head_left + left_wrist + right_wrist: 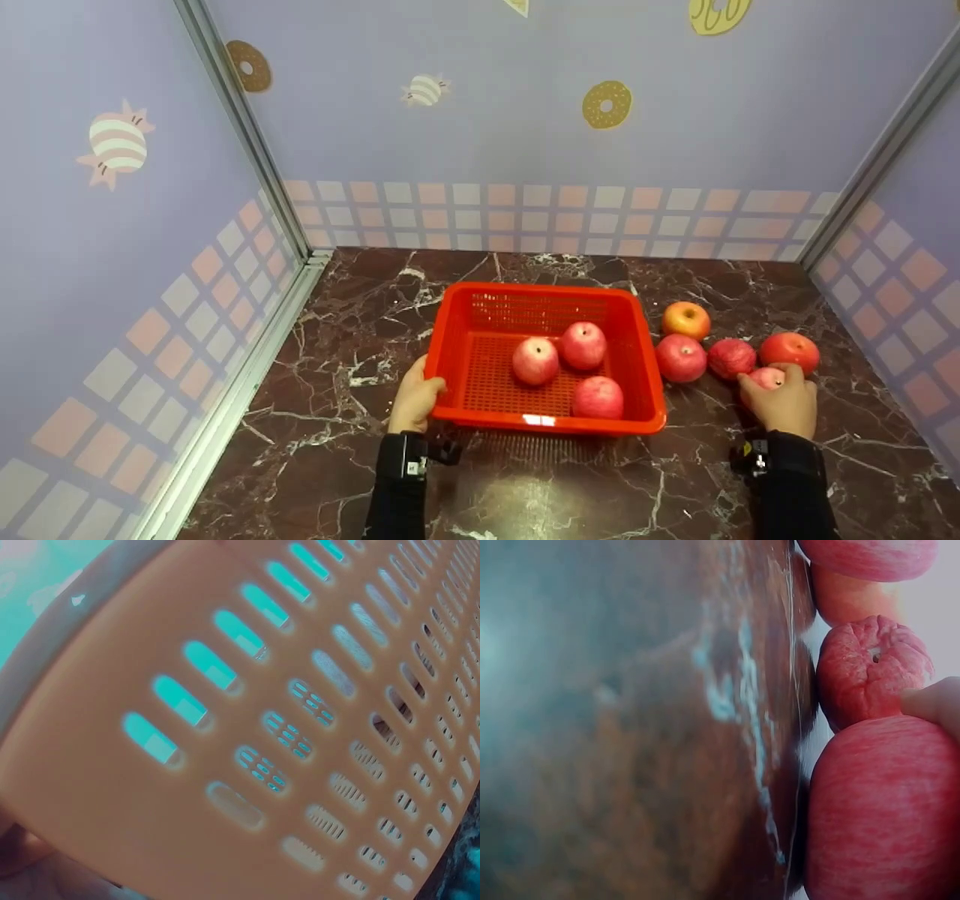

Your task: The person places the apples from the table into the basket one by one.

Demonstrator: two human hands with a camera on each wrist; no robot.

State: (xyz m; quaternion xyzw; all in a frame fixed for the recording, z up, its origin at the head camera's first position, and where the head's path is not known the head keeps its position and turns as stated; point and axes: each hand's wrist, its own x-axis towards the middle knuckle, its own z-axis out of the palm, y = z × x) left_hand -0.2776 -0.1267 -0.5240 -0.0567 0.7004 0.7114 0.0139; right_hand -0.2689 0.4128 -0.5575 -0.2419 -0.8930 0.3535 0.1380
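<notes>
A red plastic basket (480, 418) with slotted walls stands mid-table in the head view, three pink-red apples (535, 361) inside it. My left hand (412, 399) grips its left side near the front corner. In the left wrist view the slotted basket wall (97, 742) fills most of the picture. To the right, my right hand (787, 405) holds a pink apple (768, 377), thumb on the left and fingers over the right. A wrinkled dark-red apple (870, 664) sits just beyond the held apple (885, 810) in the right wrist view.
Between the basket and my right hand lie a yellow-orange apple (686, 320), a red apple (681, 358) and the wrinkled one. Another red apple (790, 352) is behind my hand. Patterned panels (555, 150) enclose the marbled tabletop (315, 420) at the back and sides.
</notes>
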